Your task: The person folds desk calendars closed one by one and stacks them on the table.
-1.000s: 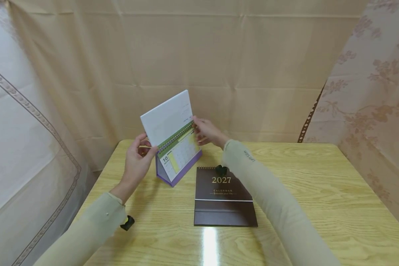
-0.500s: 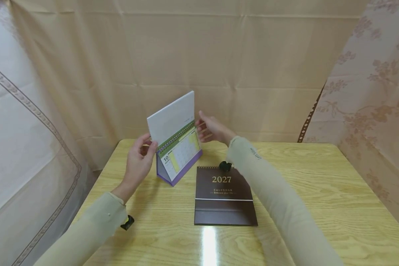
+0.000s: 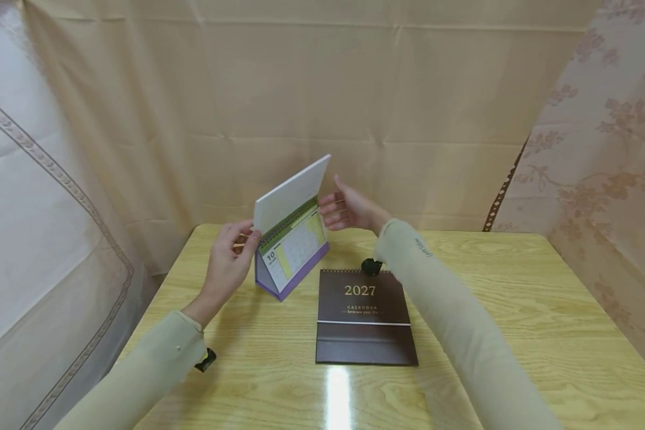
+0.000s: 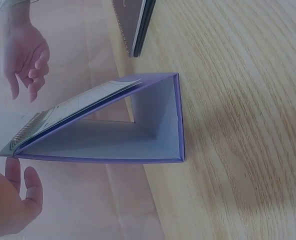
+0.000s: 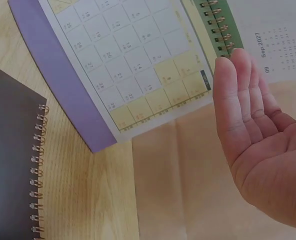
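Desk calendar: centre of the frame, slightly left, standing on the table (image 3: 516, 292) on its purple base (image 3: 304, 272); the page marked 10 faces front.
White pages (image 3: 290, 194): standing up above the green ring spine (image 3: 290, 222), leaning; "Sep 2027" is legible on them at the upper right of the right wrist view.
Left hand (image 3: 228, 257): left of centre, at the left end of the spine; thumb at the front, fingers behind, pinching the calendar. The grip is partly cut off in the left wrist view.
Right hand (image 3: 355, 212): just right of centre, beside the right end of the spine; fingers straight, thumb up, grasping nothing. Whether the fingertips touch the spine cannot be told for certain.
Dark brown calendar (image 3: 362, 331): lower centre, on the table, lettered "2027"; the right sleeve (image 3: 457, 316) passes over its right edge.
Backdrop: beige cloth (image 3: 301, 77), across the upper frame.
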The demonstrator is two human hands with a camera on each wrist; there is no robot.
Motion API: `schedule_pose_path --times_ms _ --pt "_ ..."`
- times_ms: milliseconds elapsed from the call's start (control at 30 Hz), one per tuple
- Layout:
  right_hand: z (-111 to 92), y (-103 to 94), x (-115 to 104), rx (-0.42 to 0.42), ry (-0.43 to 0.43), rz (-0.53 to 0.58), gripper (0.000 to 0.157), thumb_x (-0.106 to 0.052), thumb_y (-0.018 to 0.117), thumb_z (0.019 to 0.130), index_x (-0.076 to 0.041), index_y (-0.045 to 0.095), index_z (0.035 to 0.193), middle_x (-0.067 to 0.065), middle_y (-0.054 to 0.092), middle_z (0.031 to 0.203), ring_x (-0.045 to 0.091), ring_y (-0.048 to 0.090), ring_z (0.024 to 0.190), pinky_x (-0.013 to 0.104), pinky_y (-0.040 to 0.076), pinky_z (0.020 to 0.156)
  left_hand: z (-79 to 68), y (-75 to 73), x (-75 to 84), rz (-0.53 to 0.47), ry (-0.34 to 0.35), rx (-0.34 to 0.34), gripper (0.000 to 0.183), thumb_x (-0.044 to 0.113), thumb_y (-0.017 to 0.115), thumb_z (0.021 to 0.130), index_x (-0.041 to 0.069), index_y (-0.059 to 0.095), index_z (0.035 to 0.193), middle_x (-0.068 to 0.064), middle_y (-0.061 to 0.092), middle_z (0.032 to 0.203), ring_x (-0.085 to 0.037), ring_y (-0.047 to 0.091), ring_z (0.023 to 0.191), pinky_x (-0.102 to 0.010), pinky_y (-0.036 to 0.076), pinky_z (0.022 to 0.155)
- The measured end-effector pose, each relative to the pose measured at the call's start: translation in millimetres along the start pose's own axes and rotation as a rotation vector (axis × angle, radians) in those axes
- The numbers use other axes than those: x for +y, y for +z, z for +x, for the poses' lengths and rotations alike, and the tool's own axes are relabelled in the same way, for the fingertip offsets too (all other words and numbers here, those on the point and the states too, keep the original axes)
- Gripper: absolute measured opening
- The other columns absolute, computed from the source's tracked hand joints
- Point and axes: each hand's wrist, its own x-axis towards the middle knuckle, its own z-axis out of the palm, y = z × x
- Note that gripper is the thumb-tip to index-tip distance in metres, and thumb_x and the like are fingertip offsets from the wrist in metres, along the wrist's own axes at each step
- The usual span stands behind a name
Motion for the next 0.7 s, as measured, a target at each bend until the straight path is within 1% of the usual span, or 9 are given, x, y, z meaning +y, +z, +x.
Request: schedule_pose_path --times_ms 100,233,333,433,500,567,633,700 --pt "-2.6 -3.1 -2.4 -0.005 0.005 0.001 0.09 -0.071 0.017 0.101 0.002 0.049 0.143 0.027 0.054 0.14 0.04 0.064 0.108 0.045 0.055 0.091 -0.8 0.7 1.3 0.024 0.025 -0.007 0.024 0.002 0.063 0.1 -0.004 0.068 0.123 -0.019 0.054 0.108 -0.026 0.061 0.094 -0.014 0.054 0.075" --pt "-8.0 -6.7 -6.1 -0.018 0.016 0.01 0.093 -0.072 0.016 0.1 0.002 0.048 0.146 0.025 0.054 0.143 0.043 0.061 0.117 0.049 0.051 0.1 -2.9 1.8 1.5 0.072 0.095 -0.016 0.024 -0.006 0.062 0.097 -0.007 0.068 0.121 -0.023 0.054 0.108 -0.027 0.06 0.093 -0.014 0.052 0.071" --pt "-10.5 -9.8 -7.8 -0.028 0.021 0.019 0.094 -0.073 0.016 0.1 0.002 0.047 0.146 0.024 0.054 0.143 0.044 0.057 0.124 0.05 0.047 0.104 -4.0 1.9 0.4 0.101 0.131 -0.027 0.024 -0.006 0.063 0.097 -0.004 0.071 0.119 -0.02 0.056 0.108 -0.022 0.058 0.092 -0.014 0.051 0.07" --pt "-12.1 -13.9 -8.5 -0.038 0.013 0.031 0.094 -0.073 0.015 0.1 0.002 0.045 0.148 0.023 0.053 0.145 0.045 0.054 0.127 0.052 0.046 0.106 -5.0 0.8 -0.1 0.11 0.141 -0.042 0.023 -0.002 0.064 0.098 0.001 0.072 0.119 -0.015 0.056 0.108 -0.018 0.057 0.094 -0.017 0.052 0.073" --pt "-12.9 -17.0 -8.7 -0.039 0.002 0.025 0.093 -0.072 0.015 0.1 0.002 0.043 0.148 0.024 0.052 0.145 0.045 0.056 0.125 0.051 0.048 0.103 -5.7 -0.4 -0.1 0.115 0.142 -0.055 0.023 0.002 0.065 0.098 0.005 0.073 0.119 -0.011 0.056 0.109 -0.016 0.057 0.096 -0.019 0.053 0.075" --pt "-13.0 -20.1 -8.5 -0.032 -0.007 0.024 0.092 -0.072 0.017 0.1 0.003 0.045 0.146 0.024 0.054 0.143 0.043 0.059 0.12 0.05 0.05 0.1 -6.3 -1.3 -0.5 0.115 0.153 -0.067 0.023 0.004 0.066 0.098 0.007 0.074 0.119 -0.009 0.056 0.11 -0.016 0.058 0.097 -0.023 0.054 0.076" --pt "-12.9 -22.2 -8.2 -0.025 -0.012 0.029 0.088 -0.071 0.02 0.101 0.003 0.049 0.14 0.024 0.06 0.136 0.041 0.063 0.114 0.049 0.053 0.097 -7.0 -1.9 -1.5 0.121 0.175 -0.077 0.023 0.005 0.068 0.097 0.008 0.074 0.119 -0.008 0.057 0.109 -0.017 0.058 0.098 -0.025 0.055 0.077" --pt "-12.6 -23.9 -7.8 -0.023 -0.017 0.028 0.082 -0.069 0.024 0.102 0.001 0.052 0.134 0.022 0.067 0.124 0.038 0.066 0.107 0.048 0.055 0.094 -7.6 -2.1 -2.8 0.134 0.195 -0.085 0.023 0.006 0.069 0.097 0.007 0.075 0.119 -0.006 0.057 0.109 -0.017 0.058 0.099 -0.025 0.055 0.079"
